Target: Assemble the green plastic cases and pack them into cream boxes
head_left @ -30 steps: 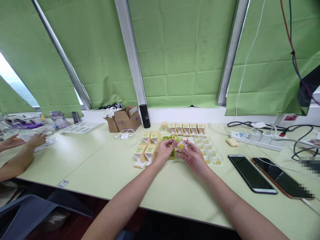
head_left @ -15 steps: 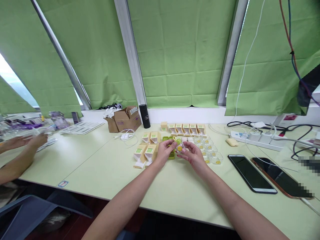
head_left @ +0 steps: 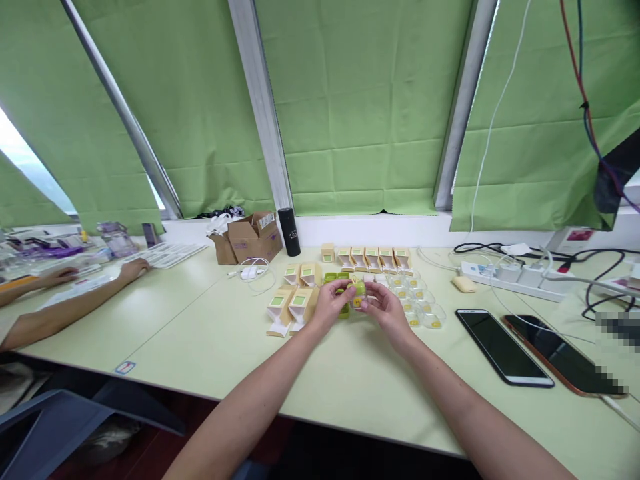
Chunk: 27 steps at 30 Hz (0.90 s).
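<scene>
A small green-and-clear case (head_left: pixel 358 293) with a yellow round face on its clear part is held between my two hands, above the table. My left hand (head_left: pixel 331 305) pinches its left side, and my right hand (head_left: pixel 389 311) has fingers against its right side. Beside and behind my left hand, several green cases (head_left: pixel 343 311) are partly hidden. To the right of my right hand lie several clear shells (head_left: pixel 432 321) with yellow faces. Small white pieces (head_left: pixel 380 277) show just behind my fingers. Left of my left hand stand open beige boxes (head_left: pixel 279 303) with green labels.
More beige boxes (head_left: pixel 373 259) line the back. A brown carton (head_left: pixel 254 240), a black bottle (head_left: pixel 289 232) and a white charger (head_left: pixel 250 273) stand back left. Two phones (head_left: pixel 503 350) and a power strip (head_left: pixel 515 280) with cables lie right. A co-worker's arms (head_left: pixel 85 297) rest at far left.
The case in my hands has turned, and its green part now sits on top of the clear part with the face. At far left, the co-worker's hands have come apart and lowered to the table.
</scene>
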### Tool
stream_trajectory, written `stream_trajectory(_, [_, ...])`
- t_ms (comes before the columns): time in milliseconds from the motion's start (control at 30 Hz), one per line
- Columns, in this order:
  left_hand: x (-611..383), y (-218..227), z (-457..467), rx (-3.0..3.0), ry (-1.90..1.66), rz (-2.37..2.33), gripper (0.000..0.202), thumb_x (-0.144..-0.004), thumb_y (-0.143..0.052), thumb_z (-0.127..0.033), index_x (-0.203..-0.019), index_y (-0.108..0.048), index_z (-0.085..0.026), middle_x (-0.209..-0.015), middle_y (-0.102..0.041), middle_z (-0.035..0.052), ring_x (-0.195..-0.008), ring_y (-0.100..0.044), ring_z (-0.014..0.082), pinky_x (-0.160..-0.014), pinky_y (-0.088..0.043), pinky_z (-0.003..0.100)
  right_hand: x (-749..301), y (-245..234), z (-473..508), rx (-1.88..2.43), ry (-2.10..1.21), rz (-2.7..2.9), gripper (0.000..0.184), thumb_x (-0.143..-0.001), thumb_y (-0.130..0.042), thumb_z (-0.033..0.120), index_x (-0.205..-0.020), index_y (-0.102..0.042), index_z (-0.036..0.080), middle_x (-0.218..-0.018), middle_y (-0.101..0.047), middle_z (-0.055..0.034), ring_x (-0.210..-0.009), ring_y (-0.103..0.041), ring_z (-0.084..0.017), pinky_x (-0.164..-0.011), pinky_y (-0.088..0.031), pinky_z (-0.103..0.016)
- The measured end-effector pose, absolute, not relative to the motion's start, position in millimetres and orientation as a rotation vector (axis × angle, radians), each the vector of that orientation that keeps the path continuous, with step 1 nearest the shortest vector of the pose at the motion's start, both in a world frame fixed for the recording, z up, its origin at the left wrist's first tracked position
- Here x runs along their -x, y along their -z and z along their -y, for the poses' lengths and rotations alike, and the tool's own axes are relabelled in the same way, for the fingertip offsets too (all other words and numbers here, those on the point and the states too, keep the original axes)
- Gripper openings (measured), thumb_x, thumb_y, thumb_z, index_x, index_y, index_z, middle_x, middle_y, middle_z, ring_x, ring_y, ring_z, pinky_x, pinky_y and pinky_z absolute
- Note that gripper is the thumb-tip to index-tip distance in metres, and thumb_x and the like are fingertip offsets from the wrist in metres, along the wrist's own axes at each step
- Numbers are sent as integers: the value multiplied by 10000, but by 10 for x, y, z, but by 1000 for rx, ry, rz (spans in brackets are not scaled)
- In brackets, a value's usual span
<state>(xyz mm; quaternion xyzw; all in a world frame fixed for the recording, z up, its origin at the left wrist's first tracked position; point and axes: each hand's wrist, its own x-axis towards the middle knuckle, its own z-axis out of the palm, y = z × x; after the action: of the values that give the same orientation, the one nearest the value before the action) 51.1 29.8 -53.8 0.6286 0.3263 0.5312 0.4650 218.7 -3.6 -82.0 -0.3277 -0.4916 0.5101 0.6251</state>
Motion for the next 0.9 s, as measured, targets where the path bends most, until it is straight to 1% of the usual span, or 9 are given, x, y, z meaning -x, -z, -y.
stream_trajectory(133, [-510,549,-310,-1549,-1317,-828,551,-761,-871,-599,-1018,-801,-117,-987,-791,120,-893,-721,247,-802,-562,325,-2170,818,55,720,-1149,1130,658,-694,-955,436,-1246,-634,278,-1095,-707,-40,-872,-741,-214,-876,-630,-431])
stream_trajectory(367, [-506,585,-348,-1551,-1318,-836,597,-756,-872,-617,-1063,-804,-109,-1014,-797,135,-893,-729,247,-799,-567,325,-2150,805,81,704,-1158,1123,654,-711,-946,457,-1248,-609,297,-1080,-687,-22,-883,-729,-203,-899,-632,-441])
stream_trajectory(567, [-499,594,-364,-1555,-1305,-821,631,-764,-868,-622,-1122,-794,-107,-1128,-790,169,-1015,-727,279,-871,-571,352,-2154,801,82,721,-1159,1127,656,-718,-941,464,-1249,-593,300,-1076,-674,-9,-879,-723,-193,-915,-630,-448])
stream_trajectory(667, [-501,591,-360,-1547,-1303,-815,646,-764,-865,-630,-1129,-780,-103,-1148,-781,178,-1033,-721,278,-888,-566,356,-2149,791,85,726,-1160,1117,657,-709,-946,454,-1241,-595,294,-1069,-669,-7,-857,-722,-187,-909,-632,-446])
stream_trajectory(800, [-499,569,-328,-1561,-1316,-783,591,-813,-830,-614,-1148,-762,-132,-1177,-759,165,-1076,-701,275,-887,-561,341,-2140,754,100,700,-1173,1069,648,-697,-954,447,-1224,-608,298,-1049,-679,-6,-847,-726,-194,-886,-645,-449])
stream_trajectory(900, [-494,553,-299,-1612,-1321,-758,554,-835,-822,-577,-1184,-742,-154,-1172,-736,148,-1099,-673,268,-875,-549,322,-2146,723,109,691,-1179,1038,652,-701,-952,460,-1229,-602,308,-1072,-690,-14,-879,-733,-205,-884,-650,-449])
